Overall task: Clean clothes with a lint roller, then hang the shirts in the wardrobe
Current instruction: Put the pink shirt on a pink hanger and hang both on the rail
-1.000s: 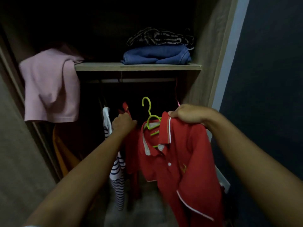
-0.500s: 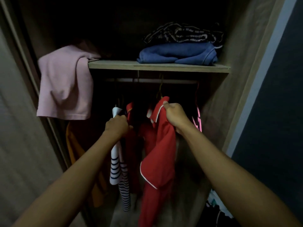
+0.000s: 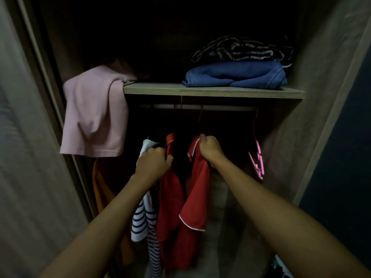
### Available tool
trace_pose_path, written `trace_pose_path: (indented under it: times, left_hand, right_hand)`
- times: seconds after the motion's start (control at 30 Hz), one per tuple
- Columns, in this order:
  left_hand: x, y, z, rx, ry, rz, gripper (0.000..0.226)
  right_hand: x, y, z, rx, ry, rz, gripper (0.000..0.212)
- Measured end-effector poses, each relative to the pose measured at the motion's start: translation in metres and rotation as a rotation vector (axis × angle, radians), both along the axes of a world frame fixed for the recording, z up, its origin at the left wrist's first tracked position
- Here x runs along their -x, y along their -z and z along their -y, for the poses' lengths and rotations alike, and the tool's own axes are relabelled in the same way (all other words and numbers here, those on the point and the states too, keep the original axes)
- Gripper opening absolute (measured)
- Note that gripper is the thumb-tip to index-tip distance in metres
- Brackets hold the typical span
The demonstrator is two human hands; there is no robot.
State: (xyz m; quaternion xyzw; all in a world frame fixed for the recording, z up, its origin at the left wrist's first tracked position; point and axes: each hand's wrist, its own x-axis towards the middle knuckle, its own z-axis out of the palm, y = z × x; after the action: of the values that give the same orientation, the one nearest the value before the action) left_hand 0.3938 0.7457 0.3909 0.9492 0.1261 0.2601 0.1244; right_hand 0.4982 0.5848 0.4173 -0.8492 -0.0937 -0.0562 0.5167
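Observation:
Inside the dark wardrobe, a red polo shirt with white trim (image 3: pixel 197 189) hangs below the rail (image 3: pixel 200 107); its hanger's hook reaches up to the rail. My right hand (image 3: pixel 210 150) grips this shirt at the shoulder. My left hand (image 3: pixel 153 162) grips the shoulder of a second red garment (image 3: pixel 170 197) hanging just to the left, next to a white shirt with dark stripes (image 3: pixel 143 219). No lint roller is in view.
A pink hanger (image 3: pixel 257 157) hangs bare at the rail's right end. An orange garment (image 3: pixel 100 189) hangs at far left. On the shelf (image 3: pixel 212 91) lie folded blue jeans (image 3: pixel 234 76) under a dark striped item; a pink shirt (image 3: pixel 94 117) drapes over its left end.
My right hand has carried the red polo shirt on its green hanger from in front of the wardrobe up to the rail. My left hand stayed on the hanging clothes, holding them to the left.

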Motion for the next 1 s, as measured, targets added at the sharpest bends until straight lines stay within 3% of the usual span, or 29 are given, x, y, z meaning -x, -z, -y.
trace_pose_path:
  times: [0.17,0.3,0.4,0.47,0.6,0.7,0.87,1.0]
  left_hand:
    - [0.016,-0.032,-0.012,-0.039,0.075,0.053,0.036]
    - [0.037,-0.104,-0.035,-0.028,0.19,0.286,0.037]
    - [0.045,-0.163,-0.064,-0.077,0.216,0.548,0.029]
    - [0.04,-0.195,-0.087,-0.143,0.177,0.608,0.029]
    - [0.015,-0.231,-0.127,-0.143,-0.083,0.254,0.058]
    - [0.007,-0.235,-0.14,-0.097,-0.087,0.079,0.065]
    - [0.022,-0.236,-0.146,-0.256,0.059,0.112,0.028]
    - [0.056,-0.227,-0.151,-0.225,0.285,0.139,0.026]
  right_hand:
    - [0.005,-0.013,-0.002,0.211,-0.048,0.014,0.045]
    - [0.027,-0.055,-0.006,0.482,-0.178,-0.059,0.036]
    - [0.05,-0.1,-0.024,0.456,-0.31,-0.019,0.03]
    - [0.066,-0.131,-0.042,0.382,-0.412,0.076,0.031]
    - [0.084,-0.181,-0.085,0.261,-0.499,0.293,0.031]
    - [0.08,-0.209,-0.111,0.212,-0.44,0.398,0.035]
    - [0.054,-0.239,-0.14,0.263,-0.191,0.404,0.038]
    - [0.041,-0.25,-0.158,0.321,-0.055,0.298,0.057]
